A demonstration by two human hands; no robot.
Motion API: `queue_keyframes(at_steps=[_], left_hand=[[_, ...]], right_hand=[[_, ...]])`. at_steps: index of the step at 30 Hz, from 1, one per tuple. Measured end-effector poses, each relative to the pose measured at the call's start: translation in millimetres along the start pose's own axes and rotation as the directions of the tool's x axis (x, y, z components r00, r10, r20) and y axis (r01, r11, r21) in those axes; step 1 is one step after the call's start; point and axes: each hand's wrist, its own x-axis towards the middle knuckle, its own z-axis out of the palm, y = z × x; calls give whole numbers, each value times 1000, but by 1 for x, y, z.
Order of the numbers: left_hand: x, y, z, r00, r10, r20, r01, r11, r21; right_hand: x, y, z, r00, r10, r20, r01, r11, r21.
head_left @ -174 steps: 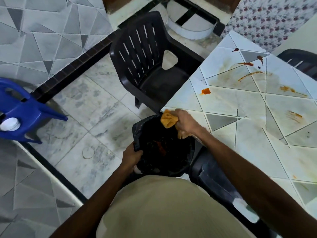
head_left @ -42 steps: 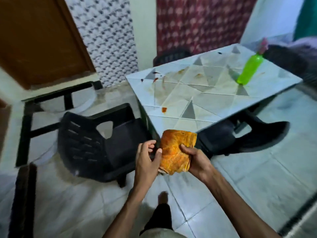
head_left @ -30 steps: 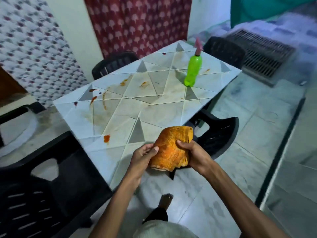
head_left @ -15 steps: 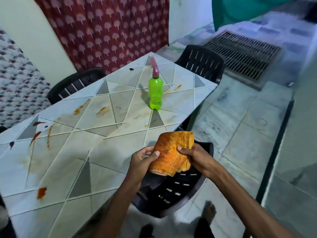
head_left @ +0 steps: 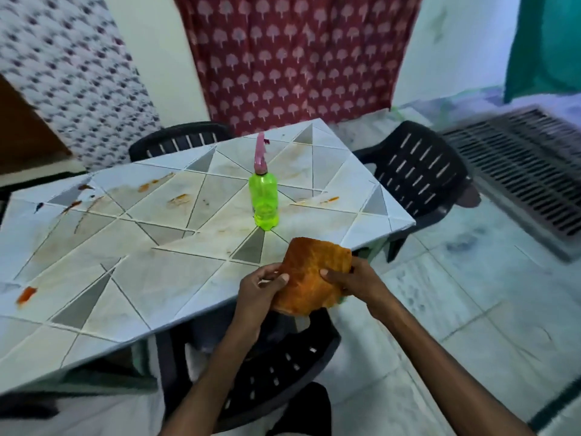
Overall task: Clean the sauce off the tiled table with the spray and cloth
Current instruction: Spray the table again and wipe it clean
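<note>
Both hands held an orange-stained cloth (head_left: 311, 275) over the near edge of the tiled table (head_left: 163, 272): left hand (head_left: 262, 289) pinching one side, right hand (head_left: 355, 280) gripping the other. A green spray bottle (head_left: 263, 199) stood upright mid-table among sauce smears (head_left: 26, 294). Black chairs (head_left: 418, 174) stood around.

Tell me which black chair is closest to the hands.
The near chair, directly below the left hand and right hand at the table edge. The far chair and right chair sit well beyond the hands.
</note>
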Motion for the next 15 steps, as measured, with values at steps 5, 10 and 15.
queue_keyframes(at_steps=[5, 10, 15], left_hand=[[32, -11, 29, 986, -23, -166, 11, 997, -72], [66, -26, 44, 948, -75, -309, 29, 988, -150], [86, -29, 53, 914, -147, -378, 72, 976, -204]], right_hand=[[61, -6, -22, 992, -50, 120, 62, 993, -97], [124, -9, -33, 959, -28, 283, 71, 987, -143], [167, -10, -35, 908, -9, 420, 86, 983, -164]])
